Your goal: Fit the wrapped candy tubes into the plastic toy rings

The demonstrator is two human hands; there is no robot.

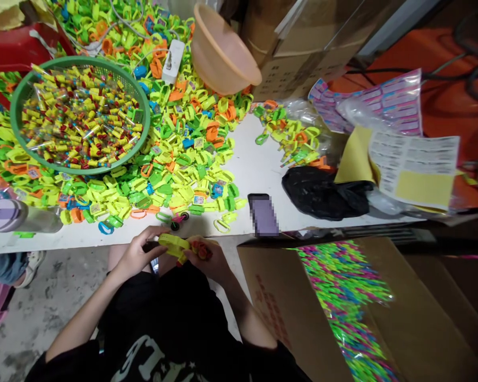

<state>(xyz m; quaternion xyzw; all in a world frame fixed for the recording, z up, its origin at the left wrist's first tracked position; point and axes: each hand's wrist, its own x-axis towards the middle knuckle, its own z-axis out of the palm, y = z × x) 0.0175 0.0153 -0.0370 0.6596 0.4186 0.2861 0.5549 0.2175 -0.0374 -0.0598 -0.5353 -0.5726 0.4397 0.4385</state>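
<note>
Just off the table's front edge, my left hand (141,252) pinches a yellow-green toy watch (172,243) by one side. My right hand (211,260) meets it from the other side, closed around several small red-and-yellow pieces (200,249); their exact kind is hard to make out. Behind my hands a small toy bicycle (179,219) with pink and green parts lies on the table. A big heap of toy watches (175,175), yellow, green, orange and blue, spreads across the table beyond.
A green basket (144,122) of small yellow-and-red wrapped pieces sits on the heap. A peach basin (223,53), a power strip (172,61), a phone (265,216), a black bag (322,193) and a bottle (8,215) are around. A carton (271,297) of colourful packets stands right.
</note>
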